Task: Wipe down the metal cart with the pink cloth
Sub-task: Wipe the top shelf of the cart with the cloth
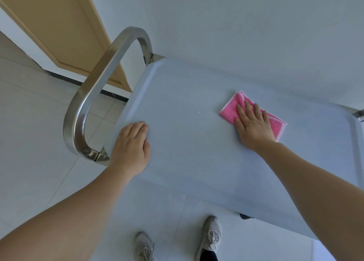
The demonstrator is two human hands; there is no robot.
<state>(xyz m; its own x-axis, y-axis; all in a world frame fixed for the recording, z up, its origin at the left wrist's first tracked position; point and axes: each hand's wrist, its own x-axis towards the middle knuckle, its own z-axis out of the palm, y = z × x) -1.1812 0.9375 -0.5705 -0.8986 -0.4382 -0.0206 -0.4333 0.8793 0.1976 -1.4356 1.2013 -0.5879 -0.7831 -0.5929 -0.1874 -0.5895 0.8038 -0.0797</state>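
Your left hand (131, 148) rests on the metal cart (189, 142) top near its handle (92, 95), fingers relaxed, gripping nothing. Farther out, your right hand (254, 125) presses flat on the folded pink cloth (232, 109), fingers straight, cloth showing beyond your fingertips.

Counted: one metal cart (197, 142), one handle (94, 95), one pink cloth (232, 109), two hands – left (131, 148), right (254, 124) –, two grey shoes (210, 235), one door (59, 28), two small white specks (198, 112).
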